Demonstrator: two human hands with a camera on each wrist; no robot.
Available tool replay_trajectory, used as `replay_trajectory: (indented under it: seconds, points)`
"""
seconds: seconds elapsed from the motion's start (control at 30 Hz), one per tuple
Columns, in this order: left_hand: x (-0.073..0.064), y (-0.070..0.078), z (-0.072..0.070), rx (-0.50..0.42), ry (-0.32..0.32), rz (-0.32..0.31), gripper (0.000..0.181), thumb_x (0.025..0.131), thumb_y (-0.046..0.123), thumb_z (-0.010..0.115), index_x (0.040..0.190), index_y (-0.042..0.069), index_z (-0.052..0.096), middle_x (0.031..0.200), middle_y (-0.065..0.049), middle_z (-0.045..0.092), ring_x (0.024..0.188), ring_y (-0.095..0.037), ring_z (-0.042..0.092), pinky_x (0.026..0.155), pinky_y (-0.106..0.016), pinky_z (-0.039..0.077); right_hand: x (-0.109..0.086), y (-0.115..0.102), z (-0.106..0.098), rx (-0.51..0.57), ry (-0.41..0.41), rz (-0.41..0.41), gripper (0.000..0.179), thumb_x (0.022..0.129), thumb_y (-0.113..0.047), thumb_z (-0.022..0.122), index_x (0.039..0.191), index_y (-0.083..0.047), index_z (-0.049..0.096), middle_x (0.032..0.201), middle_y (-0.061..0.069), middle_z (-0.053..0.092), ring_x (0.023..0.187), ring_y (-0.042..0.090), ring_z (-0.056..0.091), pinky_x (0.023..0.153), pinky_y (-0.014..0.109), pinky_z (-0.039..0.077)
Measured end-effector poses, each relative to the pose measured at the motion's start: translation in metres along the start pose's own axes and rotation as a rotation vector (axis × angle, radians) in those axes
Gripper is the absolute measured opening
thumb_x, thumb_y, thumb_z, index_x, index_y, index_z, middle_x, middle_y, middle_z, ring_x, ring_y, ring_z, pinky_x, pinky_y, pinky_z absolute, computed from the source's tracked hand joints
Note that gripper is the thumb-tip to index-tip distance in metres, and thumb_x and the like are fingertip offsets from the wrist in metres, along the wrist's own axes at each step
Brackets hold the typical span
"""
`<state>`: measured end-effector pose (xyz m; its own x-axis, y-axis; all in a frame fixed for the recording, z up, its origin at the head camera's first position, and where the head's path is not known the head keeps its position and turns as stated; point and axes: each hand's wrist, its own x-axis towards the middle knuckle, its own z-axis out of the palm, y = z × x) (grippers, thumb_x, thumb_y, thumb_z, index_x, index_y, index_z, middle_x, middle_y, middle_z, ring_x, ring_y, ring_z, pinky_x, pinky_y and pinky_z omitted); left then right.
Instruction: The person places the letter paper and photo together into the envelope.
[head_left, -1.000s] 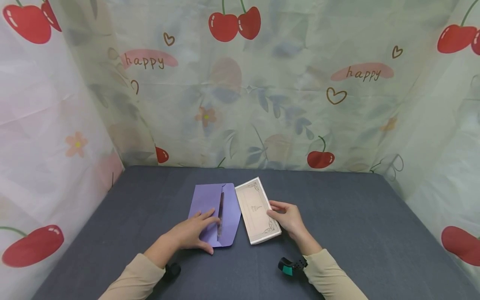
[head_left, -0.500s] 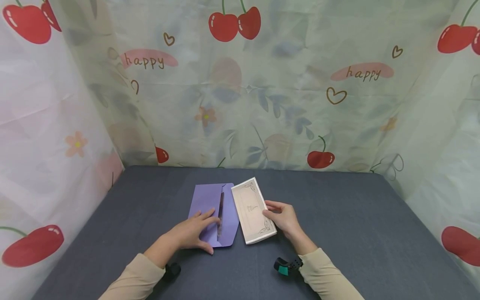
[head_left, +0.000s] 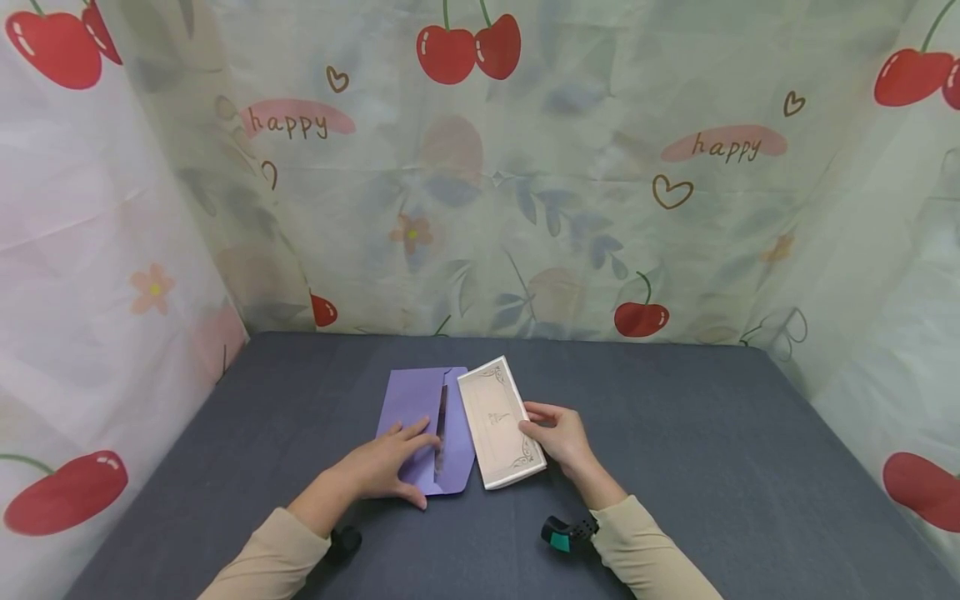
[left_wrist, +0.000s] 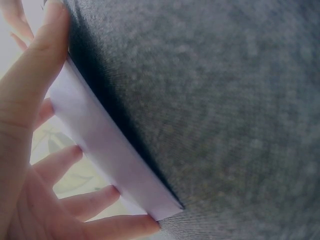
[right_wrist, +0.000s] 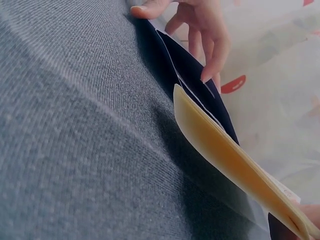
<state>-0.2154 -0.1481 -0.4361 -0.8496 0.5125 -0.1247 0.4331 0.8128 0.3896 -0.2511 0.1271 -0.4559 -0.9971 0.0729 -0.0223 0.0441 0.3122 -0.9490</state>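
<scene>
Nearest, toward the counter's near edge (out of frame): two dark wrist straps, the left one [head_left: 346, 544] plain black, the right one [head_left: 558, 540] with a teal patch; beige sleeves [head_left: 652, 550] of soft cloth.

Left hand [head_left: 382, 467] spread over the purple envelope [head_left: 412, 400], thumb at its near short edge, index tip at the mouth [head_left: 441, 417]; fingers not wrapped round it. Right hand [head_left: 561, 435] pinches the cream booklet [head_left: 495, 433] by its right long side, thumb on top.

Key relation, as I judge it: booklet's left long side against the mouth, which runs along the envelope's right part and faces the counter's right edge. Booklet already overlaps the opened flap [head_left: 459, 458] but is outside the mouth. Its long axis slants, far end toward the counter's far-left corner; the envelope's runs nearly straight near-to-far. The two are not parallel. Cannot tell whether booklet touches flap.

Envelope: smooth, thin paper, flat rectangle, mouth gaping slightly; a mottled strip shows inside, nature unclear. Booklet: stiff, pale, layered leaves, a rounded corner in the right wrist view; printed frame, scrollwork corners, small central motif.

Counter [head_left: 675, 450]: dark grey ribbed cloth. Beyond its far edge, a creased curtain [head_left: 585, 167], cherries, hearts, "happy" lettering.
</scene>
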Motion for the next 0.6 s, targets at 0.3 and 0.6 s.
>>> replay_trajectory:
  seconds: [0.3, 0.6]
  points:
    - [-0.0017, 0.0005, -0.0002, 0.0, 0.0, 0.006, 0.069, 0.065, 0.048, 0.079, 0.125, 0.026, 0.051, 0.153, -0.015, 0.028, 0.131, -0.056, 0.029, 0.098, -0.065, 0.035, -0.0012, -0.002, 0.0044, 0.021, -0.005, -0.017, 0.035, 0.078, 0.001, 0.068, 0.113, 0.004, 0.065, 0.102, 0.024, 0.068, 0.077, 0.013, 0.066, 0.062, 0.022, 0.052]
    - [-0.0017, 0.0015, -0.001, -0.014, 0.003, 0.007, 0.069, 0.064, 0.05, 0.079, 0.123, 0.026, 0.051, 0.153, -0.016, 0.029, 0.131, -0.057, 0.028, 0.098, -0.065, 0.034, -0.0012, -0.0016, 0.0081, 0.01, 0.006, -0.013, 0.035, 0.079, 0.0, 0.068, 0.113, 0.004, 0.064, 0.103, 0.023, 0.068, 0.078, 0.015, 0.067, 0.064, 0.025, 0.054]
